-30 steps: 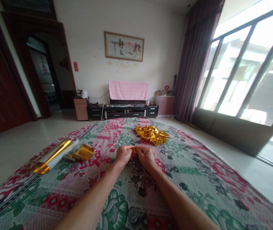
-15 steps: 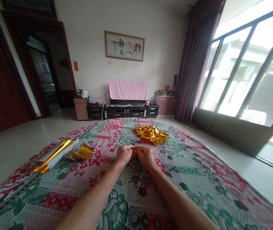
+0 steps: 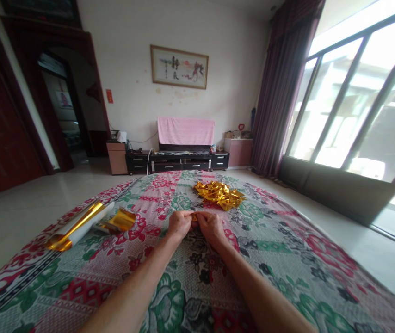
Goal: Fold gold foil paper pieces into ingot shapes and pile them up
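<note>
Between my two hands is a small piece of gold foil paper [image 3: 194, 217], mostly covered by my fingers, so its shape is hard to make out. My left hand [image 3: 180, 225] is closed on its left side, and my right hand [image 3: 211, 226] pinches it from the right, thumbs close together. Just beyond my hands lies a heap of folded gold foil pieces [image 3: 219, 194]. Off to the left rests a roll of gold foil paper [image 3: 79, 226] with a pale back. Beside that roll is a curled stack of gold foil sheets [image 3: 121, 220].
A floral cloth [image 3: 166, 296] in red, green and grey covers the rounded table under my hands. Past its far edge stands a low black cabinet [image 3: 169, 165], with a pink towel [image 3: 186, 130] over a screen. Large windows [image 3: 350, 106] are on the right.
</note>
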`<state>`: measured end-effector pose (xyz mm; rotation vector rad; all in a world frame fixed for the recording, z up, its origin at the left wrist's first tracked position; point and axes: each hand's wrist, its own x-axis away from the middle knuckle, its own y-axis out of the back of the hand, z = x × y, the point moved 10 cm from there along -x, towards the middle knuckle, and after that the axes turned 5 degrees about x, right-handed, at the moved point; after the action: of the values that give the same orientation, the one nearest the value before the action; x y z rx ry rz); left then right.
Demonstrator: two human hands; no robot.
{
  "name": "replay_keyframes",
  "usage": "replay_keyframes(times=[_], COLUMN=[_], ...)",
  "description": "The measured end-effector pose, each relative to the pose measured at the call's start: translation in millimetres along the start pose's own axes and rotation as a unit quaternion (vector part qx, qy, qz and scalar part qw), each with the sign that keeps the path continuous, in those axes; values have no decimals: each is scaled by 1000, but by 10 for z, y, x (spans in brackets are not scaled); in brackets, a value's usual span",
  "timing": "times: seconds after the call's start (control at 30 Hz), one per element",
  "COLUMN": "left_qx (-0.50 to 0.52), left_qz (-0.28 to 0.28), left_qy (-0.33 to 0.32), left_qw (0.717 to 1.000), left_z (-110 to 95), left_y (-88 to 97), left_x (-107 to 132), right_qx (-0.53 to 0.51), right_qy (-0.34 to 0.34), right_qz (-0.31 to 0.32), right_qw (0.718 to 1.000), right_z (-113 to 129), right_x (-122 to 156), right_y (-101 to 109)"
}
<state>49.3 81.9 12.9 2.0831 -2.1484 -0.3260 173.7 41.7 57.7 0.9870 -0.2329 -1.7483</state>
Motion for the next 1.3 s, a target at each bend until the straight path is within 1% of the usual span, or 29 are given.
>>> replay_keyframes(times=[0.13, 0.33, 0.53, 0.63, 0.73, 0.77, 0.87, 0.93, 1.03, 1.2, 1.3], left_qx=[-5, -10, -16, 9, 49, 63, 100, 116, 122, 116, 107], left_qz=[-2, -4, -2, 9, 41, 55, 72, 68, 55, 47, 53], left_qy=[-9, -8, -24, -5, 16, 30, 61, 81, 98, 90, 80], left_qw=[1000, 1000, 1000, 1000, 998, 996, 991, 988, 986, 988, 990], left_z=[1, -9, 4, 12, -36, -46, -86, -94, -93, -102, -99], left_y=[-5, 5, -8, -20, -43, -52, -21, 24, 87, 118, 105], left_x=[-6, 6, -8, -2, 28, 43, 82, 99, 107, 93, 81], right_qx=[6, 1, 12, 9, -5, -11, -30, -43, -52, -54, -71], right_qy=[-2, 12, 6, 6, 3, -1, -23, -31, -23, -19, -21], right_qz=[-2, 3, 8, 10, 25, 28, 24, 25, 35, 12, 15], right_qw=[1000, 1000, 1000, 1000, 1000, 1000, 999, 998, 998, 998, 997], right_z=[-24, 6, 10, 18, 24, 20, -14, -29, -13, -15, -29], right_x=[-7, -4, -2, -3, -4, -5, -6, -1, 11, 19, 19], right_y=[-14, -14, -13, -14, -22, -17, 25, 35, 2, 1, -10])
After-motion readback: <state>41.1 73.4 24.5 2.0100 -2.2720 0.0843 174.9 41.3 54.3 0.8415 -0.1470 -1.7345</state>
